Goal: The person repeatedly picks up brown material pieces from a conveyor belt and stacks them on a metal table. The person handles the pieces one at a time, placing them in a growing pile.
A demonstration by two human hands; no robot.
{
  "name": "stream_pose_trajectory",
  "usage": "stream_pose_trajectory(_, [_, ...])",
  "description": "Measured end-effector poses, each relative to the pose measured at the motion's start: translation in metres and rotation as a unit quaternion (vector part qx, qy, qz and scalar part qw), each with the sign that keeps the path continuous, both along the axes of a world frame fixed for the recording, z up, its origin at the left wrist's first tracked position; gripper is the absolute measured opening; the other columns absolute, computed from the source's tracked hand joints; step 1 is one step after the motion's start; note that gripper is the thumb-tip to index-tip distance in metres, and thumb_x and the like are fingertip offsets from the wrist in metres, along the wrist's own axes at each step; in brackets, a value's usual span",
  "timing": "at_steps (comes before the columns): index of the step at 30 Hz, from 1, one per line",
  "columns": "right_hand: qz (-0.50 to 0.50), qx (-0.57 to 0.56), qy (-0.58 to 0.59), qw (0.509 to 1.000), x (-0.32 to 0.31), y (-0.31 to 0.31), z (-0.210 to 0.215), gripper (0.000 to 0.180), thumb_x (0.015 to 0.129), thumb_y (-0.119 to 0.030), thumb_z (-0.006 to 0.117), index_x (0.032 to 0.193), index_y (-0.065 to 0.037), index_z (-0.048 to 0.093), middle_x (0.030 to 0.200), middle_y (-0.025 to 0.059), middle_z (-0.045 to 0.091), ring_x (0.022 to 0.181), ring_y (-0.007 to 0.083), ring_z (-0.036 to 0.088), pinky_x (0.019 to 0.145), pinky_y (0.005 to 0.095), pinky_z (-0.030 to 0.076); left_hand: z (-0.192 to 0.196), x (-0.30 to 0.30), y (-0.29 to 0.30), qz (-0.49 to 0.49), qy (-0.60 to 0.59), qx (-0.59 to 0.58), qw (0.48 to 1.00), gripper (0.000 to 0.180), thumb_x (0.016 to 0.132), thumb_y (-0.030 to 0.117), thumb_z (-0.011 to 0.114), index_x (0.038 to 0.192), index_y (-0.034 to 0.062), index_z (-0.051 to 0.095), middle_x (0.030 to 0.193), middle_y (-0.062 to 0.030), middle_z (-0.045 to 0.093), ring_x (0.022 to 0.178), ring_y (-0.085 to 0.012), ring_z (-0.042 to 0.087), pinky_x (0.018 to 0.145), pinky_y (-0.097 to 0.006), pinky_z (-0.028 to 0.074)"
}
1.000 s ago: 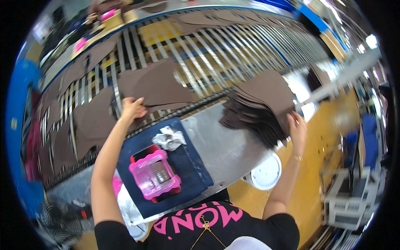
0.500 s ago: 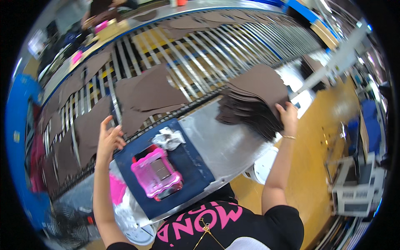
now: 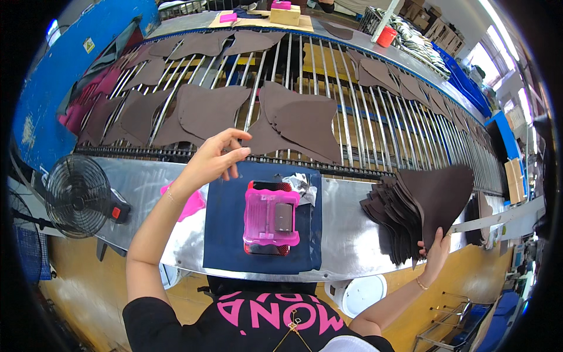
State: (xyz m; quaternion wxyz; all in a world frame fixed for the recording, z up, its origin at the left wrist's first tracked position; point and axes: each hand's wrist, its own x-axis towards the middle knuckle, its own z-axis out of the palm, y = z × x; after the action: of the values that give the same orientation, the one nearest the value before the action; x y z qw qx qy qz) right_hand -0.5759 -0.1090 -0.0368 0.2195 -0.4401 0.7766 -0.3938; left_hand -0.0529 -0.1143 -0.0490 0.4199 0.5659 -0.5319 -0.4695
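Nearest the camera, the person's dark shirt with pink lettering (image 3: 275,320) fills the lower edge, and both forearms rise from it. The right hand (image 3: 435,253) reaches out to the right and grips the lower edge of the top brown leather piece (image 3: 441,193), thumb and fingers closed on it, lifting it off a fanned stack of brown pieces (image 3: 392,220) that lies at the right end of the metal bench (image 3: 346,240). Below that hand, under the bench edge, stands a white round bucket (image 3: 360,293).

In the middle of the bench lies a dark blue mat (image 3: 226,234), and on it sits a pink plastic tool (image 3: 271,217) with a grey block in its centre. A crumpled bit of clear wrap (image 3: 303,186) lies just beside the tool's upper right corner. A flat pink scrap (image 3: 190,202) lies on the bench left of the mat, partly under the left wrist.

The left hand (image 3: 214,158) hovers above the mat's far edge, its fingers loosely curled and apart, holding nothing that can be seen. At the far left a black fan (image 3: 77,195) is fixed to the bench.

Beyond the bench runs a conveyor of metal rods (image 3: 352,117), carrying many flat brown cut pieces (image 3: 299,120) laid out in rows. Behind it, a cardboard box (image 3: 285,14) rests on a far table.
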Motion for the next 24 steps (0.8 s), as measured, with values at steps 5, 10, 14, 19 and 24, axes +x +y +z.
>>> stream_pose_trajectory(5, [0.161,-0.173,-0.08,0.968,0.07,0.006,0.04,0.039,0.098,-0.026,0.047,0.123,0.004,0.042,0.08,0.0124,0.062,0.051,0.0165,0.063,0.037,0.0217,0.045,0.008,-0.044,-0.009,-0.036,-0.056,-0.117,0.991,0.047,0.087,0.024,0.066,0.126,0.0031,0.051,0.097,-0.0066,0.058,0.084,-0.0144,0.06,0.068,-0.027,0.053])
stream_pose_trajectory(10, [0.369,-0.211,-0.105,0.899,0.137,0.003,0.06,0.026,0.096,-0.016,0.052,0.111,0.005,0.049,0.075,0.0127,0.064,0.048,0.0156,0.062,0.038,0.0209,0.046,0.0,-0.06,-0.017,0.006,-0.107,-0.222,0.969,0.068,0.082,0.023,0.072,0.139,0.0036,0.038,0.116,-0.0079,0.055,0.105,-0.0205,0.056,0.094,-0.034,0.045])
stream_pose_trajectory(14, [0.471,-0.212,-0.173,0.839,0.178,-0.004,0.072,0.026,0.094,-0.01,0.053,0.112,0.008,0.051,0.073,0.0132,0.065,0.046,0.0142,0.061,0.038,0.0192,0.046,0.011,-0.035,-0.006,-0.11,0.124,-0.055,0.985,0.063,0.084,0.019,0.07,0.135,-0.0012,0.04,0.121,-0.0125,0.056,0.104,-0.0188,0.061,0.08,-0.031,0.052])
stream_pose_trajectory(19, [0.5,-0.253,-0.02,0.828,0.209,-0.017,0.046,0.023,0.087,-0.006,0.064,0.105,0.006,0.056,0.081,0.0124,0.068,0.068,0.0176,0.067,0.06,0.0255,0.051,0.04,0.026,0.044,0.024,0.064,-0.082,0.994,0.023,0.093,0.016,0.057,0.109,-0.001,0.056,0.073,-0.0051,0.061,0.058,-0.012,0.064,0.044,-0.023,0.051])
stream_pose_trajectory(24, [0.518,-0.241,-0.015,0.821,0.25,-0.012,-0.022,0.015,0.078,-0.004,0.074,0.088,0.002,0.066,0.084,0.0114,0.07,0.074,0.0158,0.067,0.068,0.0252,0.049,0.058,0.061,0.104,0.138,-0.117,-0.186,0.966,0.018,0.092,0.011,0.057,0.104,-0.003,0.061,0.074,-0.0041,0.062,0.063,-0.0099,0.064,0.05,-0.02,0.05])
